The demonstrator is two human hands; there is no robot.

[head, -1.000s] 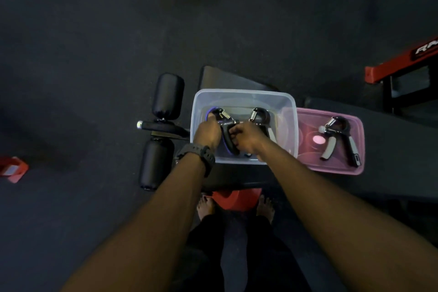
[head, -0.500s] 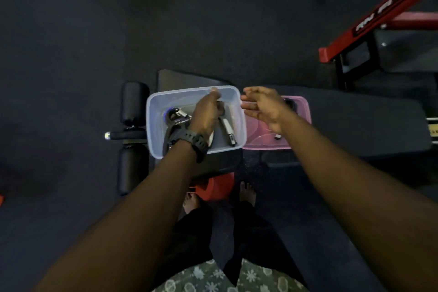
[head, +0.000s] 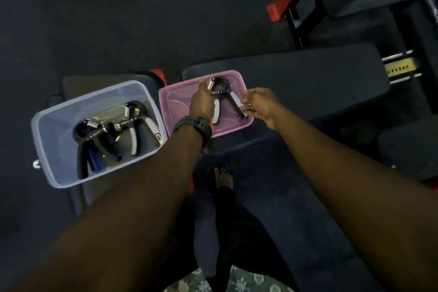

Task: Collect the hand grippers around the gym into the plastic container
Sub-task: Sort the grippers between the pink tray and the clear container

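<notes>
I see a dim picture with a dark, grainy floor. Small glare sits on the metal springs inside the clear container (head: 99, 130). Around this container the view bends at the edges, and both forearms below it look soft and stretched.

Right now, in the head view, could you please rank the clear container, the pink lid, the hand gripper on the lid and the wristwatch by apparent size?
1. Clear container, though it sits nearer the camera.
2. Pink lid.
3. Hand gripper on the lid.
4. Wristwatch.
</notes>
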